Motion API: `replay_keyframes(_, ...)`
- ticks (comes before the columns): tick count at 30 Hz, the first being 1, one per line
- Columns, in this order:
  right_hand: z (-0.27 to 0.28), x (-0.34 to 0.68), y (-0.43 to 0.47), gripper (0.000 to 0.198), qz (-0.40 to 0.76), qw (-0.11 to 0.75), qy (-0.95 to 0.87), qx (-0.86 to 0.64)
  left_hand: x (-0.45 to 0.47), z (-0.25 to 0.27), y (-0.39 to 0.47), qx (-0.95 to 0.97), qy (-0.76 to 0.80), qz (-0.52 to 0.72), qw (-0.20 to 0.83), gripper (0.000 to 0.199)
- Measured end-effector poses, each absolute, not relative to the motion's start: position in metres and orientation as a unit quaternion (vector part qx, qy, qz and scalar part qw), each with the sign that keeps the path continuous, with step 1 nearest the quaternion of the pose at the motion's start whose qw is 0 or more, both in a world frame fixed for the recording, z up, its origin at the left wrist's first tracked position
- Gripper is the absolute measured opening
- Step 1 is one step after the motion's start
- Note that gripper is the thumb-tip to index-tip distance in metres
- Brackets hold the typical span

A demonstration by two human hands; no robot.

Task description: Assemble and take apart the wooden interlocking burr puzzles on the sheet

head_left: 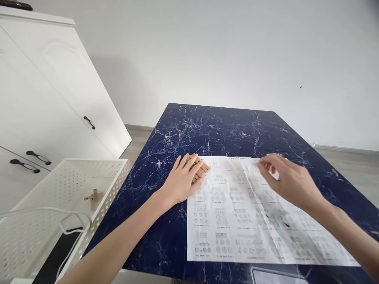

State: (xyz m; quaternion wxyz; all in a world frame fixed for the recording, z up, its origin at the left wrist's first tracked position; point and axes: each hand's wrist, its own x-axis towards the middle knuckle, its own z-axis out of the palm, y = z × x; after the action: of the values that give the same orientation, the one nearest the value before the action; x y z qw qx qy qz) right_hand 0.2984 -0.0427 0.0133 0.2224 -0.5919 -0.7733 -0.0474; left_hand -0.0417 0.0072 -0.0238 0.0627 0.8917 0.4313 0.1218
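A large white printed sheet [225, 193], creased and covered with rows of small diagrams and text, lies on the dark blue marbled table [207, 134]. My left hand [180, 179] rests flat with fingers spread over tan wooden pieces [203, 169] with dark marks, at the sheet's upper left corner; the fingers partly cover them. Above the sheet's upper right part is my right hand [286, 177], its fingers curled and thumb meeting the fingertips. Whatever is in that pinch, if anything, cannot be made out. Behind its knuckles shows the edge of another tan piece [280, 155].
Left of the table stands a white perforated basket [115, 167] holding a small wooden cross-shaped piece [94, 197], a white cable [79, 213] and a black flat object [59, 252]. Beyond it is a white cabinet [59, 98]. A clear-rimmed object [275, 275] sits at the near edge.
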Motion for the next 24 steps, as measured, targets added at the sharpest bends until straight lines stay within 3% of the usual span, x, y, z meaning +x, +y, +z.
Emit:
replay_keyframes(4, 0.006, 0.34, -0.051, 0.039, -0.095, 0.277, -0.7, -0.652, -0.039, -0.025, 0.006, 0.886, 0.442, 0.133, 0.041, 0.059)
replay_keyframes(10, -0.023, 0.362, -0.05, 0.062, -0.046, 0.238, -0.675, -0.697, -0.04, -0.031, 0.008, 0.881, 0.446, 0.159, 0.002, 0.06)
replay_keyframes(18, -0.041, 0.365, -0.028, 0.053, -0.018, 0.268, -0.662, -0.7, -0.036, -0.029, 0.006, 0.887, 0.418, 0.196, -0.011, 0.054)
replay_keyframes(24, -0.03, 0.359, -0.025, 0.036, -0.014, 0.288, -0.681, -0.673, -0.031, -0.021, 0.0, 0.896, 0.377, 0.236, 0.015, 0.043)
